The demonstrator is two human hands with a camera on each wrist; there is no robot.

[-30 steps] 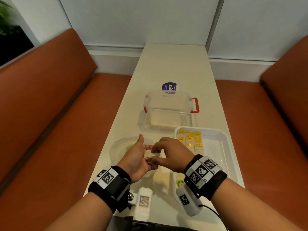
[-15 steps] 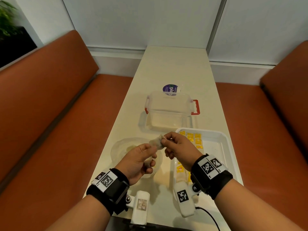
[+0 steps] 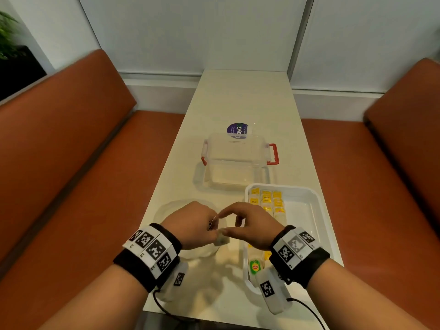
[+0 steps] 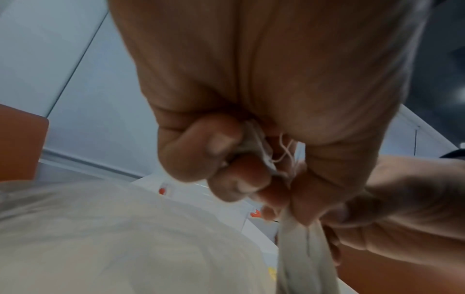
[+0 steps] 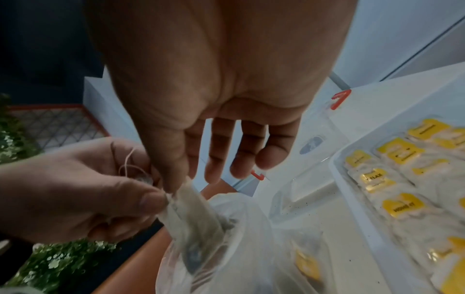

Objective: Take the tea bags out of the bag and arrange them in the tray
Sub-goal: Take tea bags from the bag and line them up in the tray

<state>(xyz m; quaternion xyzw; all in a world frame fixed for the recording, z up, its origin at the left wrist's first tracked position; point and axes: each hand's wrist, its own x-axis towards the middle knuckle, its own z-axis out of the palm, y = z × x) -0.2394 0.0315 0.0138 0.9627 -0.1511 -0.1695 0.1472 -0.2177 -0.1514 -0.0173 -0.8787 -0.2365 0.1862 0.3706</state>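
Both hands have dropped back over the bag (image 3: 190, 252): the tea bag (image 3: 222, 239) raised half a second earlier now hangs lower, pinched by the left hand (image 3: 190, 225) and right hand (image 3: 252, 225) together, its string loose.

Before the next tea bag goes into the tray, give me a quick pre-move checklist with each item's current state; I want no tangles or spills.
1. Tea bag held: ok, the left hand and right hand both pinch its top edge.
2. Bag clear of the plastic bag: ok, it hangs above the opening.
3. String free: not ok, it loops loose by the left fingers.
4. Yellow tag on this tea bag: cannot tell.
5. Room in the tray: ok, the right part is bare.
6. Tray rows tidy: ok.
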